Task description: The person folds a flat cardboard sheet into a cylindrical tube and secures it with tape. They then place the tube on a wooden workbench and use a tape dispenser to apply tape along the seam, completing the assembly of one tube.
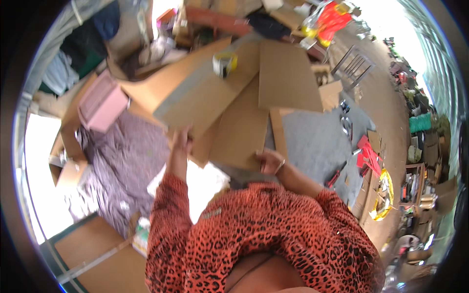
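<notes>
My left hand is closed on the near left edge of brown cardboard. My right hand pinches the near corner of a flat cardboard sheet in front of my body. Whether both hands hold one joined piece or separate sheets I cannot tell. Beyond my left hand slants a long cardboard panel with a grey far edge. Another cardboard flap angles off at the upper right. A roll of tape, yellow and white, sits toward the panel's far end.
A pink plastic basket stands at the left above a crumpled greyish-purple cloth. On the grey surface at the right lie a red-handled tool, scissors and red material. Farther off stands a slatted chair.
</notes>
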`<state>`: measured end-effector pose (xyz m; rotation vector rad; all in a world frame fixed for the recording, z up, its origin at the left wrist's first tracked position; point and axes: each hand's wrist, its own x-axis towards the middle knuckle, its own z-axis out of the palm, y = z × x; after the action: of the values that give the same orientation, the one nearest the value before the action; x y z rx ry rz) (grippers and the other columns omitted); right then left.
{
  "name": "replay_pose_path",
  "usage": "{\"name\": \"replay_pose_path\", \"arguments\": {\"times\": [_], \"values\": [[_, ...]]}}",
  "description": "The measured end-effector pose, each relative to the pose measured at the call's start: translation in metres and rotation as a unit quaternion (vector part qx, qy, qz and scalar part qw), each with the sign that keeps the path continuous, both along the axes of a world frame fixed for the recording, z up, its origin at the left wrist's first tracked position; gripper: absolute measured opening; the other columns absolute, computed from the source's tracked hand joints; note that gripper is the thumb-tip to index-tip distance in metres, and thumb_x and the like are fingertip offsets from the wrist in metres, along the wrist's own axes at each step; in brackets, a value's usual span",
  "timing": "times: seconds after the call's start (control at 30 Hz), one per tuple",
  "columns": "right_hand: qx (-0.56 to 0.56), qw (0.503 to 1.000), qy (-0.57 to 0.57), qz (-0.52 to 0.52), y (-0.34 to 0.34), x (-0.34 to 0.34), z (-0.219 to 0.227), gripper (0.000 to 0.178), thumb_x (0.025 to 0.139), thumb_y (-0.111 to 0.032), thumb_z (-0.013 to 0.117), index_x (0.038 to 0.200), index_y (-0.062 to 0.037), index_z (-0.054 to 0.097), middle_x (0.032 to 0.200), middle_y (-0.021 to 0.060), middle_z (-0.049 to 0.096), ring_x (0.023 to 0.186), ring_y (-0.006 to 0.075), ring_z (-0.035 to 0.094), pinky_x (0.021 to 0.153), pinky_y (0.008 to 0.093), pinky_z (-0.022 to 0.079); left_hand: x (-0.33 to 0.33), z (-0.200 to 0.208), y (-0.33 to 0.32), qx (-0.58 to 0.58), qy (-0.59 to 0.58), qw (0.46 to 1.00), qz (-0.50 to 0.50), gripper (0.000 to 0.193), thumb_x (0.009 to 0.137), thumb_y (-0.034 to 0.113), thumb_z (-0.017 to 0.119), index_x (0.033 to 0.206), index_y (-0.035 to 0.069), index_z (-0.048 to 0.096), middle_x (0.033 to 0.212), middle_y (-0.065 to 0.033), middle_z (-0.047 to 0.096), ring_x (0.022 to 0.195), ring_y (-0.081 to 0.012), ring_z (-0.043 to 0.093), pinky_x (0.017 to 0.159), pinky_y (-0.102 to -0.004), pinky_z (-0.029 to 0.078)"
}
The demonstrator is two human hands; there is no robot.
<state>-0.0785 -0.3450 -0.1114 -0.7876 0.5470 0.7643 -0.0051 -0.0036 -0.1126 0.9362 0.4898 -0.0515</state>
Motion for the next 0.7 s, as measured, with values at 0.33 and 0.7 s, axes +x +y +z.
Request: {"name": "replay_pose_path", "arguments": {"times": [0.33,0.7], "values": [[0.066,0.993,-0.061,0.077,0.010,-0.029,0.082,0.030,0.087,0.005,0.055,0.117,0.0034,0.055,0.111,0.0138,0.064,0.104,0.0286,0.062,0.098,0.0443,0.049,0.015,-0.063,0.017,-0.102,0.027,0.994,0.007,0.028,0.086,0.009,0.069,0.113,0.006,0.059,0.104,-0.0043,0.067,0.094,-0.0202,0.067,0.074,-0.0326,0.059],[0.063,0.986,-0.145,0.050,-0.003,-0.088,0.183,0.035,0.084,-0.011,0.063,0.115,0.0050,0.058,0.108,0.0155,0.067,0.095,0.0234,0.068,0.088,0.0374,0.053,0.009,-0.036,0.025,-0.068,-0.039,0.996,-0.037,0.026,0.091,0.012,0.061,0.116,0.005,0.056,0.104,-0.0061,0.065,0.095,-0.0225,0.064,0.070,-0.0356,0.057]]}}
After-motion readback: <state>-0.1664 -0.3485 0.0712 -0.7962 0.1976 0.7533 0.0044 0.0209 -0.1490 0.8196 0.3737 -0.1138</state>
